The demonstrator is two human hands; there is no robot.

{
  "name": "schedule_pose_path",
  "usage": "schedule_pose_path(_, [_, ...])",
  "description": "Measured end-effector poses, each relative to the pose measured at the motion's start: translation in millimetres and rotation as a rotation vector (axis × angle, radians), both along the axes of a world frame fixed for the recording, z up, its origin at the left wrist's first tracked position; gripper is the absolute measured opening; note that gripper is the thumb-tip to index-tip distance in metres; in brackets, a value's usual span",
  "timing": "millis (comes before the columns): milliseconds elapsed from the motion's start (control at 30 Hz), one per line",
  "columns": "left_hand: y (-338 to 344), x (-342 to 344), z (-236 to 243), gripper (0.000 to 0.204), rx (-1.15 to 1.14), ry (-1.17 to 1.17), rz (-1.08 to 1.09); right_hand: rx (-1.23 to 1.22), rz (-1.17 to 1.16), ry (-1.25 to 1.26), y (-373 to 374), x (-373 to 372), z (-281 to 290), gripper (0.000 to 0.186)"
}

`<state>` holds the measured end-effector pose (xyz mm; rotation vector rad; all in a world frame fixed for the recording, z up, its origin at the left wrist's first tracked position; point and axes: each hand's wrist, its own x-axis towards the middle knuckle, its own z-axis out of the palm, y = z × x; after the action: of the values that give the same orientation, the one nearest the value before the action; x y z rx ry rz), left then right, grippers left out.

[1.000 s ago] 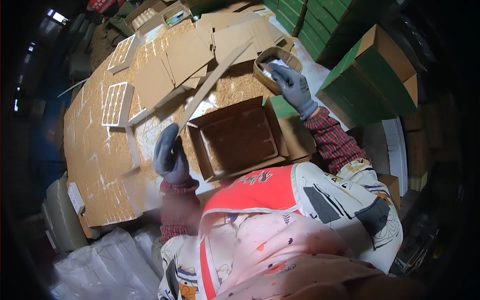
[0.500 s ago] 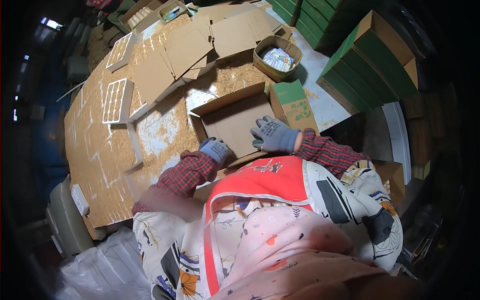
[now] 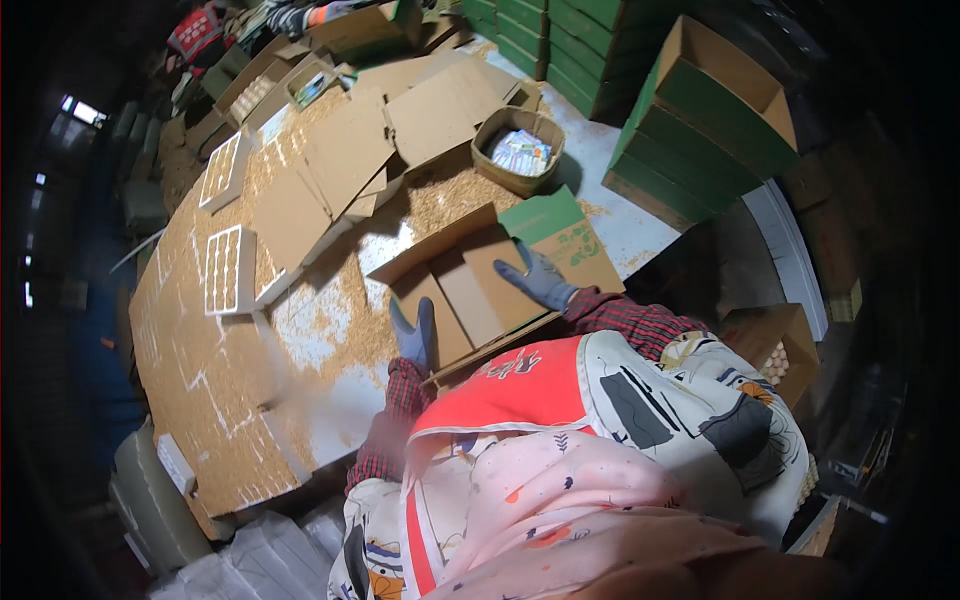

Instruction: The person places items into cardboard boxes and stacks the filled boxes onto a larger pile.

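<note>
A cardboard box (image 3: 457,284) lies in front of me at the table's near edge, brown inside, with a green printed flap (image 3: 580,240) spread out to its right. Two brown inner flaps are folded inward over it, leaving a strip of its floor showing between them. My left hand (image 3: 415,332), in a grey-blue glove, is open against the box's left side, thumb and fingers apart. My gloved right hand (image 3: 537,277) rests open on the right inner flap, its thumb spread from the fingers.
Flat cardboard sheets (image 3: 330,165) lie beyond the box. A basket of printed packets (image 3: 520,150) stands behind it. White trays with round pockets (image 3: 230,270) sit at the left amid wood shavings. Green boxes (image 3: 700,130) are stacked at the right. Eggs (image 3: 774,362) show in a lower carton.
The inner flaps have come down over the box floor. Both hands have opened, the left now upright at the box's left side. The whole view has shifted.
</note>
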<state>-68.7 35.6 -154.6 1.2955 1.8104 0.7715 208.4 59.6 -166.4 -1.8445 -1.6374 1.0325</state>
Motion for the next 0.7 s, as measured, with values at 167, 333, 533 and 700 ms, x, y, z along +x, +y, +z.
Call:
schedule_pose_path(167, [16.4, -16.0, 9.3, 0.090, -0.082, -0.327, -0.009, -0.013, -0.001, 0.329, -9.0, 3.7, 85.9, 0.098])
schedule_pose_path(333, [65.1, 81.6, 138.8, 0.058, 0.009, -0.643, -0.367, 0.322, -0.230, 0.935, -31.6, 108.6, 170.4, 0.080])
schedule_pose_path(533, [141.1, 263.2, 224.1, 0.060, 0.344, -1.097, -0.876, 0.806, -0.646, 1.200, -90.4, 308.7, 289.2, 0.032])
schedule_pose_path(700, [220.2, 403.6, 194.9, 0.076, 0.460, -0.758, -1.033, 1.402, -0.843, 0.061, -93.3, 404.2, 334.7, 0.037])
